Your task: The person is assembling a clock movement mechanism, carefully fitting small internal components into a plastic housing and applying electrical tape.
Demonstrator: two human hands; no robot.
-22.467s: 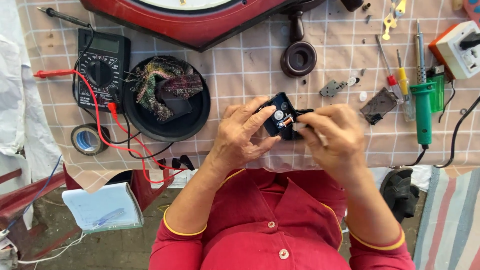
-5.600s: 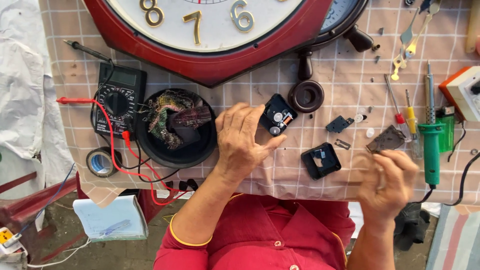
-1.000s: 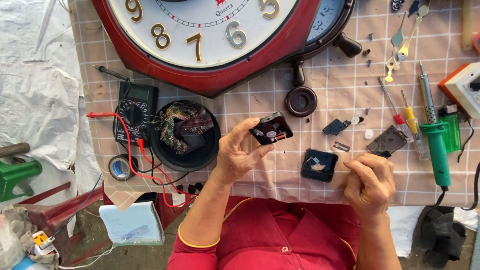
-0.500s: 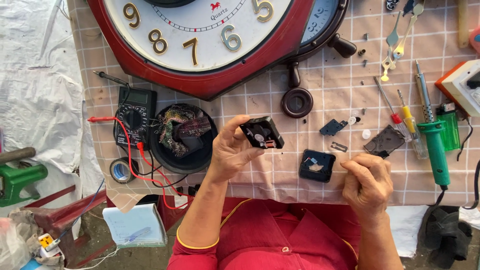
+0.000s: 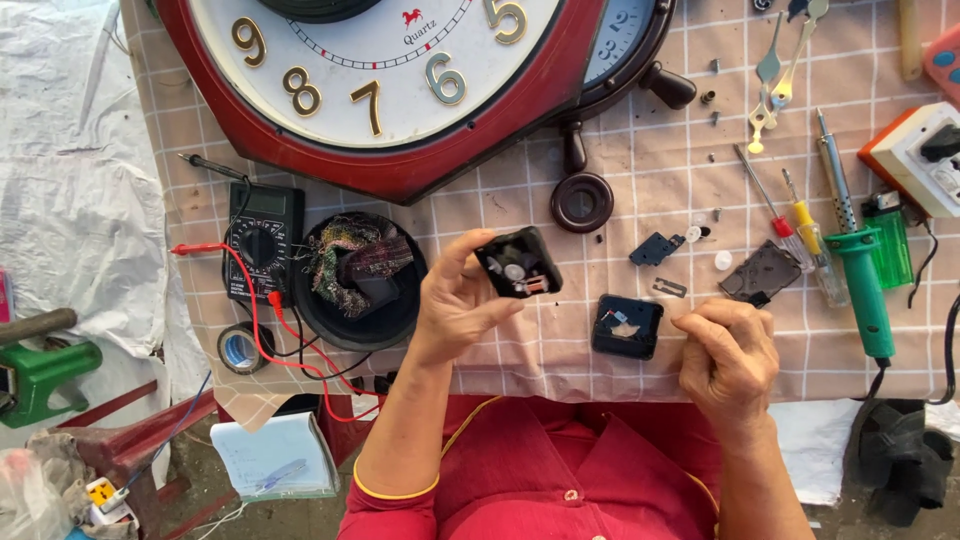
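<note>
My left hand (image 5: 455,305) holds a small black clock movement (image 5: 518,264) up above the table, its open side with white gears facing me. A second black square movement part (image 5: 627,326) lies on the checked cloth (image 5: 560,350) between my hands. My right hand (image 5: 728,355) rests on the cloth just right of that part, fingers curled in; whether it pinches something small is hidden. A big red-framed wall clock (image 5: 400,90) with gold numerals lies at the top of the table.
A black bowl of scraps (image 5: 360,280), a multimeter (image 5: 262,240) with red leads and a roll of tape (image 5: 240,350) sit left. Right lie a green-handled soldering iron (image 5: 858,270), screwdrivers (image 5: 790,225), a power strip (image 5: 915,160), a dark cover plate (image 5: 760,272), a round black ring (image 5: 581,202) and small loose parts.
My left hand has turned the movement and kept it raised. The view has shifted slightly. My right hand stays curled on the cloth.
</note>
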